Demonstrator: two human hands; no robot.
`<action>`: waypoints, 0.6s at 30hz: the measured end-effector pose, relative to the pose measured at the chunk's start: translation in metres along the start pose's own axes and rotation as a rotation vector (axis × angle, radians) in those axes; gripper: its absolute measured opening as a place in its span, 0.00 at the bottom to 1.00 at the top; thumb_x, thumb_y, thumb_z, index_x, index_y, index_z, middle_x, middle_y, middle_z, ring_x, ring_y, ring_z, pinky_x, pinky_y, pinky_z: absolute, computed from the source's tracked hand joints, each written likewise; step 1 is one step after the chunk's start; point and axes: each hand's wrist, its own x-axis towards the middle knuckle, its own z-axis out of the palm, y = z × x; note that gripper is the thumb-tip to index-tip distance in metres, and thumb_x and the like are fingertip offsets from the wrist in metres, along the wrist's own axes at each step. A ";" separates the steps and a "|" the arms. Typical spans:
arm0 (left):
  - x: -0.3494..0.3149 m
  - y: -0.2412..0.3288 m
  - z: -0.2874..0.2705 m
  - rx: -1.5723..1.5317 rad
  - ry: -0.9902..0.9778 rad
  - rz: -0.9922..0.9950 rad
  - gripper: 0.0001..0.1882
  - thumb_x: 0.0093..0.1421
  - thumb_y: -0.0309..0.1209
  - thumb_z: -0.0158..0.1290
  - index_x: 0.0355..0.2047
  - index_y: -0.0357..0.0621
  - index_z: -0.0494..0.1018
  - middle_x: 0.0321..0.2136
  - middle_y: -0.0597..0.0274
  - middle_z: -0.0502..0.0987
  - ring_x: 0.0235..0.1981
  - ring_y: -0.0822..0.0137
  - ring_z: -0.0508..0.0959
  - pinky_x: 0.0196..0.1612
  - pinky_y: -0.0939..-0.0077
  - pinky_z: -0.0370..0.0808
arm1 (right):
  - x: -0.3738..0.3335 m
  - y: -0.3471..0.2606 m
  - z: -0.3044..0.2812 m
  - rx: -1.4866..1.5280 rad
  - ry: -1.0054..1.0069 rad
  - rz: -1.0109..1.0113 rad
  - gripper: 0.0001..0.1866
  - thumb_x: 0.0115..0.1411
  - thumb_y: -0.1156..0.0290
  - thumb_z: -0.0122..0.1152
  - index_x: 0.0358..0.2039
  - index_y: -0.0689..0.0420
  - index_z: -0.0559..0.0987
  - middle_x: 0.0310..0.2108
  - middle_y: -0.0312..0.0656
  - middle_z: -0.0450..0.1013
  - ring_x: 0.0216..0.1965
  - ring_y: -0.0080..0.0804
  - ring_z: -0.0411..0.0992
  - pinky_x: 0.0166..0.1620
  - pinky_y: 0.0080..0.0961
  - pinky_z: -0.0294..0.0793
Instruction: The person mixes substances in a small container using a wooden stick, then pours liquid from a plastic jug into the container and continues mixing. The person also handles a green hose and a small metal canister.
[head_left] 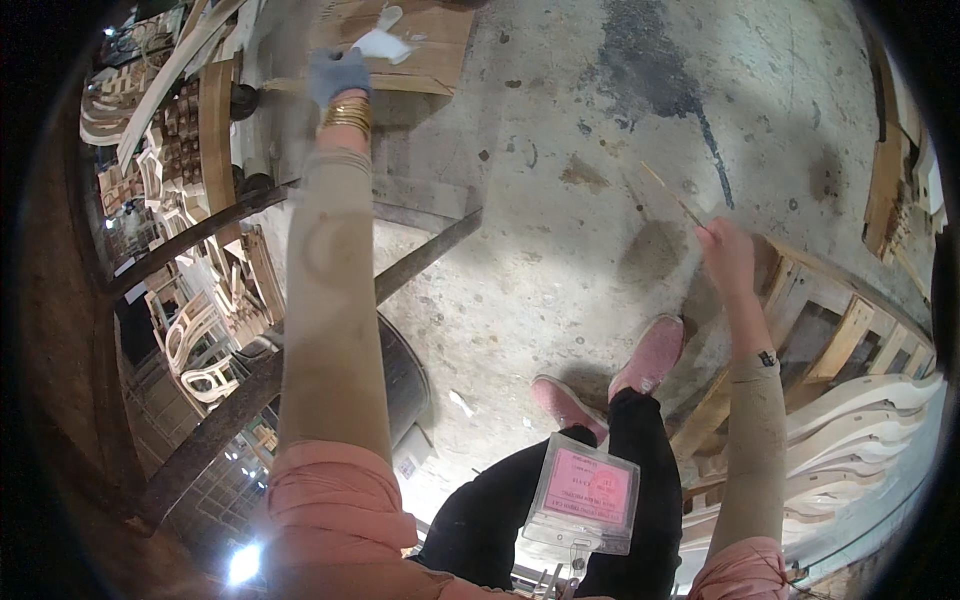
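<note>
My left hand [340, 77], in a grey glove, reaches far forward at the upper left. It is smeared by motion, so its grip is unclear. Right against its fingers is a small white object [383, 44] of uneven shape, seen over a brown board [435, 60]; whether I hold it cannot be told. On the right, my bare right hand [725, 255] is closed around one end of a thin stick [672, 190]. The stick's pale tip points up and left, above the concrete floor.
A dark metal frame [430, 255] crosses under my left arm, beside a black bin [402, 370]. Curved wooden parts [205, 345] crowd the left. A wooden pallet [835, 340] and stacked pale curved pieces [850, 420] stand at right. A badge [585, 490] hangs before me.
</note>
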 end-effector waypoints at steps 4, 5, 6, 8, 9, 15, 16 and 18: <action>0.060 -0.045 -0.055 0.572 -0.100 0.294 0.21 0.49 0.43 0.52 0.38 0.41 0.73 0.37 0.57 0.76 0.40 0.56 0.74 0.41 0.63 0.70 | 0.000 0.002 0.000 0.061 0.008 -0.066 0.13 0.52 0.65 0.58 0.22 0.62 0.70 0.20 0.49 0.67 0.23 0.50 0.65 0.27 0.33 0.65; 0.071 -0.053 -0.073 0.715 -0.097 0.446 0.22 0.51 0.43 0.50 0.41 0.42 0.72 0.39 0.58 0.75 0.41 0.55 0.73 0.42 0.62 0.70 | -0.002 0.003 -0.001 0.104 0.030 -0.112 0.13 0.52 0.65 0.58 0.23 0.62 0.70 0.20 0.50 0.67 0.23 0.50 0.65 0.27 0.33 0.65; 0.063 -0.064 -0.064 0.846 -0.069 0.453 0.22 0.52 0.43 0.49 0.43 0.42 0.70 0.41 0.56 0.73 0.42 0.52 0.72 0.42 0.61 0.69 | -0.001 0.004 -0.001 0.093 0.039 -0.140 0.13 0.52 0.65 0.58 0.23 0.62 0.70 0.20 0.50 0.67 0.23 0.50 0.66 0.28 0.34 0.65; 0.026 -0.059 -0.044 0.806 0.033 0.365 0.22 0.55 0.42 0.46 0.46 0.42 0.66 0.42 0.51 0.70 0.44 0.47 0.69 0.43 0.59 0.68 | -0.004 0.009 -0.013 0.074 0.062 -0.106 0.13 0.53 0.64 0.56 0.24 0.62 0.70 0.21 0.51 0.68 0.24 0.51 0.66 0.28 0.35 0.65; 0.001 -0.042 -0.036 0.641 0.114 0.285 0.22 0.56 0.41 0.45 0.48 0.41 0.64 0.43 0.48 0.69 0.45 0.45 0.68 0.43 0.58 0.68 | -0.007 0.011 -0.021 0.083 0.069 -0.044 0.12 0.54 0.64 0.55 0.26 0.61 0.71 0.21 0.52 0.68 0.25 0.52 0.67 0.29 0.36 0.66; -0.203 -0.006 -0.030 0.158 0.055 0.206 0.25 0.59 0.38 0.44 0.52 0.34 0.57 0.47 0.39 0.64 0.47 0.45 0.65 0.50 0.60 0.63 | -0.030 -0.061 -0.041 0.158 0.090 0.168 0.12 0.59 0.64 0.45 0.35 0.57 0.73 0.29 0.53 0.72 0.34 0.54 0.70 0.37 0.44 0.68; -0.223 -0.014 -0.050 0.308 0.101 0.341 0.25 0.59 0.37 0.43 0.53 0.33 0.56 0.48 0.39 0.63 0.48 0.46 0.64 0.51 0.62 0.62 | -0.037 -0.093 -0.048 0.235 0.086 0.159 0.12 0.59 0.65 0.44 0.36 0.57 0.73 0.29 0.53 0.72 0.34 0.54 0.70 0.38 0.44 0.68; -0.313 0.044 -0.050 -0.296 -0.255 -0.139 0.28 0.55 0.37 0.48 0.52 0.32 0.58 0.46 0.39 0.66 0.46 0.44 0.66 0.49 0.62 0.64 | -0.054 -0.105 -0.065 0.261 0.133 0.228 0.11 0.59 0.66 0.45 0.37 0.57 0.72 0.30 0.53 0.72 0.35 0.54 0.71 0.39 0.44 0.68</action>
